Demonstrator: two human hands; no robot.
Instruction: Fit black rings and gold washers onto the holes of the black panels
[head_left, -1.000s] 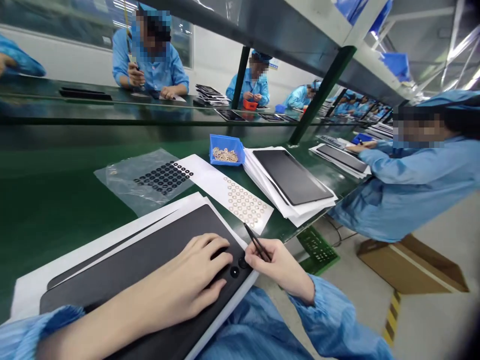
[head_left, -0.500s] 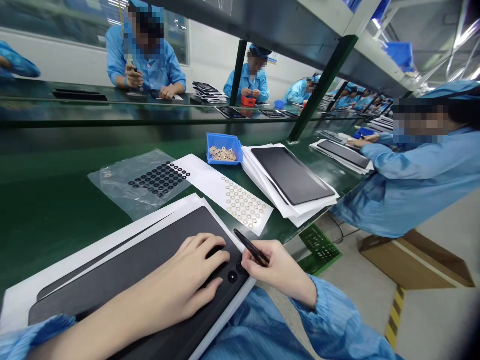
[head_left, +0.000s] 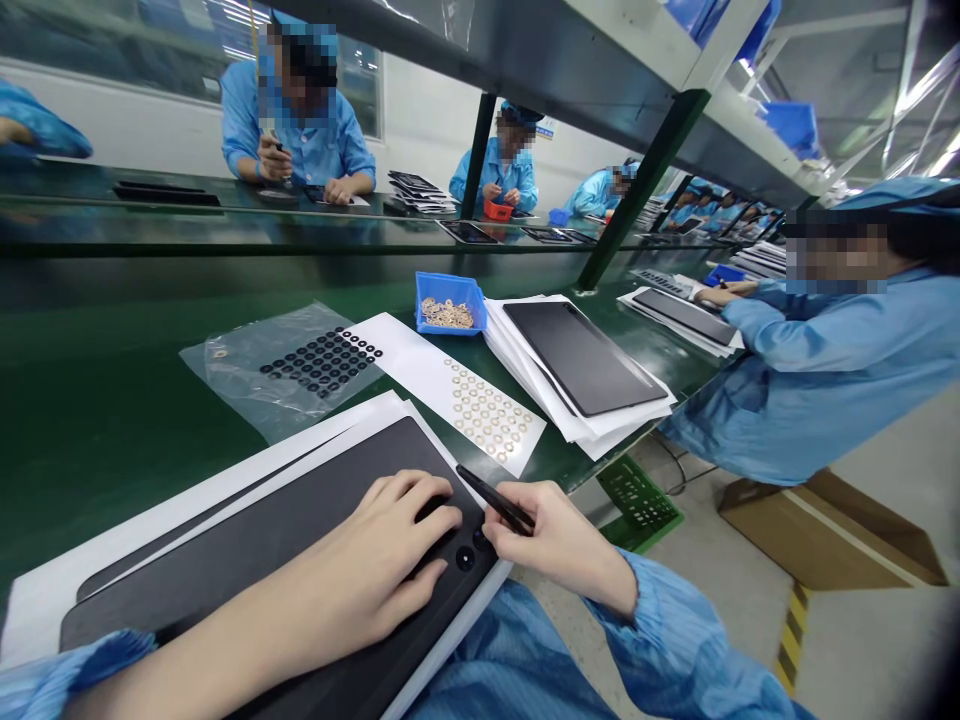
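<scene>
Dark tablet back (head_left: 255, 545) lying on a white paper sheet (head_left: 142, 548) at the near edge of the green worktop (head_left: 97, 430), directly under the hands, its long axis slanting from lower left up to the right. Left hand (head_left: 390, 540) open and flat on the tablet, palm down, gripping nothing, fingers spread just beside two round camera openings (head_left: 466, 558). Right hand (head_left: 551, 535) closed in a pinch around slim black tweezers (head_left: 495, 498), resting at the tablet's right edge, tool angled up and left over the corner; tip contact impossible to tell. Left hand over the slab's middle, right hand nearer the openings, with nothing between tweezers and openings.

Farther along the worktop, a clear plastic bag (head_left: 225, 375) with rows of black rings (head_left: 322, 362), a white sheet (head_left: 405, 358) dotted with gold rings (head_left: 487, 412), a blue bin (head_left: 450, 303) of loose gold rings, and a second dark tablet (head_left: 581, 358) on stacked paper. To the right, a co-worker's blue sleeve (head_left: 817, 400).
</scene>
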